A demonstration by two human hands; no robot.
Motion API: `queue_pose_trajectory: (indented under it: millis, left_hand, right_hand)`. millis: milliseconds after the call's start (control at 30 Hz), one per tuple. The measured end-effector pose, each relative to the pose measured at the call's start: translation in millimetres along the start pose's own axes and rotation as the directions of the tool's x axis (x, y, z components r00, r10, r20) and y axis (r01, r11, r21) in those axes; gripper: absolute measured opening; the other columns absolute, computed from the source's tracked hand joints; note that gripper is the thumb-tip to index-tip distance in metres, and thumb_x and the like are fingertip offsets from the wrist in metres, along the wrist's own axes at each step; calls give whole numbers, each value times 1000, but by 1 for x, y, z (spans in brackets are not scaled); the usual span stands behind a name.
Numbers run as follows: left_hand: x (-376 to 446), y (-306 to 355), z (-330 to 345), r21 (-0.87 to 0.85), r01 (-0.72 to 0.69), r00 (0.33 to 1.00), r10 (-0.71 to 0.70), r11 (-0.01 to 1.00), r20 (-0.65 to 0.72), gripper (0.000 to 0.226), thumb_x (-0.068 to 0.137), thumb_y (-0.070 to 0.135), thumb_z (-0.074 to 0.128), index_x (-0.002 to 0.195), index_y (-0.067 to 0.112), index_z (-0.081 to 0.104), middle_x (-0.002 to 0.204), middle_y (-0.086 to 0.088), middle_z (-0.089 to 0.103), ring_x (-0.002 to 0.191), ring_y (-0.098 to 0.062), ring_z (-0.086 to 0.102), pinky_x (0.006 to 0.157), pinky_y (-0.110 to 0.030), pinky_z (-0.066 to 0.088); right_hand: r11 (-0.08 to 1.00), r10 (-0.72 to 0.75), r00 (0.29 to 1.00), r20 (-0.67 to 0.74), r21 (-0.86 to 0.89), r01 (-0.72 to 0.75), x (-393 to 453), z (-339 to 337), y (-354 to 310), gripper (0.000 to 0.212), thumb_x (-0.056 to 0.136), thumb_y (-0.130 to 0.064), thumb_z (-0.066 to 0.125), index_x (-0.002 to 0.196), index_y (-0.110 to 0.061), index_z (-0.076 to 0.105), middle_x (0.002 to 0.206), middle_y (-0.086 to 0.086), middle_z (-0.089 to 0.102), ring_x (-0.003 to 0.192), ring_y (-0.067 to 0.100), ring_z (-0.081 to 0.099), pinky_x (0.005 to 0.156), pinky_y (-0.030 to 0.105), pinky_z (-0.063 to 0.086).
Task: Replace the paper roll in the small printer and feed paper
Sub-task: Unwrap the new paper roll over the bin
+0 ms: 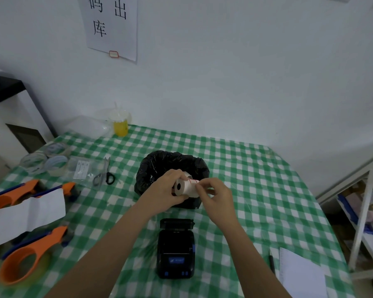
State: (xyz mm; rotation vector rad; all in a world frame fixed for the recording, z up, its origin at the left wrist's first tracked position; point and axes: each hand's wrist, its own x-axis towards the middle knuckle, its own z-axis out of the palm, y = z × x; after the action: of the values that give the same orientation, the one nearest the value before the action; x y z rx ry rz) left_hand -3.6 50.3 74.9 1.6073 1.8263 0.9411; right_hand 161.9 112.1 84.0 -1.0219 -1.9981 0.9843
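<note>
The left hand (168, 188) was closed round a white paper roll with a dark core and a thin red line (186, 186), holding it on its side w/ the core end facing the camera. The right hand (215, 198) pinched at the roll's right end, thumb and forefinger together on the paper edge — the other fingers curled. Both hands were raised above the green-and-white checked tablecloth (256, 179), in front of a small bin lined with a black plastic bag (157, 166) near the table's middle.

The small black printer with blue buttons (176, 250) sat near the front edge, just below the hands, its lid flipped open toward the bin (compartment contents too dark to tell).

Left edge: orange tape dispensers (28, 259) and a white paper sheet (26, 214) over them. Black-handled scissors (105, 175) lay left of the bin — a yellow-filled plastic cup (120, 123) at the back edge. A white notepad (299, 274) lay at the front right corner.
</note>
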Motion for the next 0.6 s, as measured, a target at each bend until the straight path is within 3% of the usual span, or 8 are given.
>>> queue_pose_trajectory:
  millis: [167, 333, 433, 600]
  left_hand:
    - [-1, -3, 0, -7, -2, 1000, 2, 1000, 3, 37, 73, 22, 73, 101, 27, 49, 109, 6, 52, 98, -16, 58, 84, -44, 55]
    - [-1, -3, 0, -8, -7, 1000, 7, 1000, 2, 39, 73, 21, 74, 102, 27, 49, 111, 6, 52, 100, -17, 58, 85, -44, 55]
    - [-1, -4, 0, 11, -10, 1000, 9, 1000, 8, 39, 73, 22, 74, 102, 27, 49, 114, 7, 51, 101, -17, 57, 85, -44, 55]
    - [-3, -6, 2, 15, -9, 1000, 8, 1000, 9, 38, 73, 22, 74, 101, 27, 49, 112, 6, 52, 100, -16, 56, 86, -44, 54]
  right_hand:
    - [988, -115, 990, 77, -97, 123, 0, 3, 5, 5, 84, -17, 65, 89, -14, 66, 90, -1, 63, 83, 10, 60, 75, 18, 52]
    - [999, 36, 999, 20, -10, -36, 4, 2, 1, 7, 88, -13, 60, 86, -17, 66, 87, -1, 67, 77, -3, 58, 69, 4, 45]
    - [995, 82, 996, 29, 48, -84, 5, -1, 0, 12, 89, -13, 57, 83, -21, 62, 81, -11, 65, 77, -9, 58, 67, 7, 47]
    - [997, 53, 997, 58, 53, -56, 3, -2, -3, 6, 90, -18, 57, 89, -20, 63, 87, -6, 67, 82, 0, 59, 66, 6, 45]
